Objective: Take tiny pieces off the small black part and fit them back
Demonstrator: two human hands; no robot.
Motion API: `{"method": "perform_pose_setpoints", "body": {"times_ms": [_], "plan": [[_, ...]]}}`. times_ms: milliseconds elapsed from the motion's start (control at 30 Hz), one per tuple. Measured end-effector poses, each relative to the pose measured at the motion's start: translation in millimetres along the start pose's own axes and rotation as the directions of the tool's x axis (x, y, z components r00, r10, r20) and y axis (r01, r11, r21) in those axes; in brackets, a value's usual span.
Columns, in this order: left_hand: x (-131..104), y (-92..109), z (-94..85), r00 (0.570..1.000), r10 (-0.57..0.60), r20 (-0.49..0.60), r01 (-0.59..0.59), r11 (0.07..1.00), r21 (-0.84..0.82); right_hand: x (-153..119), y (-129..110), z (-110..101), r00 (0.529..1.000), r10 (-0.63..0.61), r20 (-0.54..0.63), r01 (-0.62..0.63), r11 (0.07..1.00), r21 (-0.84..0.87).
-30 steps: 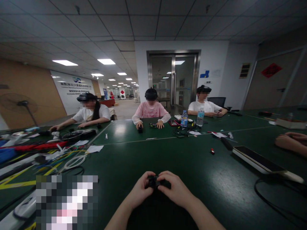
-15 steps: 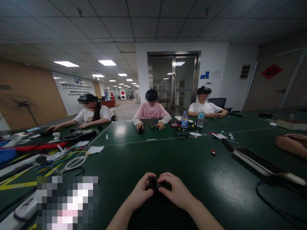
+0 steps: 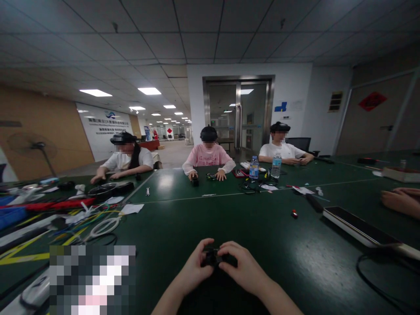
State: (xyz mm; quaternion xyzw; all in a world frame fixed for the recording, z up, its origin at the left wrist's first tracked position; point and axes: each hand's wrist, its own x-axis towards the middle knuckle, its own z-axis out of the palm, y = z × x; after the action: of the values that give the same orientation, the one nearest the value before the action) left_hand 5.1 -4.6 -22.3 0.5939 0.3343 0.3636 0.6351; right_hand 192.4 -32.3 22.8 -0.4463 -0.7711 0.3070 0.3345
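Near the bottom middle of the head view, both my hands are closed around a small black object (image 3: 215, 257), just above the green table. My left hand (image 3: 196, 264) grips its left side between thumb and fingers. With curled fingers and thumb, my right hand (image 3: 242, 265) holds the right side. The object is dark and partly covered by my fingers, so its kind cannot be made out.
Cables (image 3: 104, 226), paper (image 3: 132, 208) and tools lie along the left. A white device with a dark top (image 3: 356, 224) and a black cable are at the right. Two water bottles (image 3: 253, 167) stand farther back. Several people sit around the green table (image 3: 177, 223).
My hands have shifted slightly right and down in view, still holding the black object. My left index finger is a little more raised. The person at the left has drawn an arm in.
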Motion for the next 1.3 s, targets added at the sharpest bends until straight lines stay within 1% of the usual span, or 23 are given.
{"method": "perform_pose_setpoints", "body": {"times_ms": [267,433,633,933,1167,1300], "plan": [[-3.3,10.3,4.2,0.999,0.034,0.006,-0.034,0.999,0.031,0.1,3.5,1.0,1.0,-0.014,-0.019,0.014,1.0,0.003],[-3.2,9.4,3.5,0.999,0.03,0.017,-0.03,0.999,0.043,-0.1,4.1,1.1,1.0,-0.008,-0.005,0.008,1.0,0.003],[-3.1,9.0,4.0,1.0,0.017,0.005,-0.017,0.999,0.033,-0.1,1.4,0.4,1.0,0.011,0.008,-0.011,1.0,-0.006],[-3.2,7.1,2.0,0.999,0.035,0.025,-0.036,0.999,0.026,0.3,1.9,0.3,1.0,-0.014,-0.001,0.014,1.0,0.004],[-4.1,11.5,4.9,1.0,0.018,0.002,-0.018,1.0,0.016,-1.3,0.3,-0.8,1.0,-0.014,-0.018,0.014,1.0,0.005],[-3.7,11.7,5.7,1.0,0.016,-0.018,-0.016,1.0,0.015,-1.3,0.4,-1.4,1.0,-0.008,-0.004,0.008,1.0,0.003]]}}
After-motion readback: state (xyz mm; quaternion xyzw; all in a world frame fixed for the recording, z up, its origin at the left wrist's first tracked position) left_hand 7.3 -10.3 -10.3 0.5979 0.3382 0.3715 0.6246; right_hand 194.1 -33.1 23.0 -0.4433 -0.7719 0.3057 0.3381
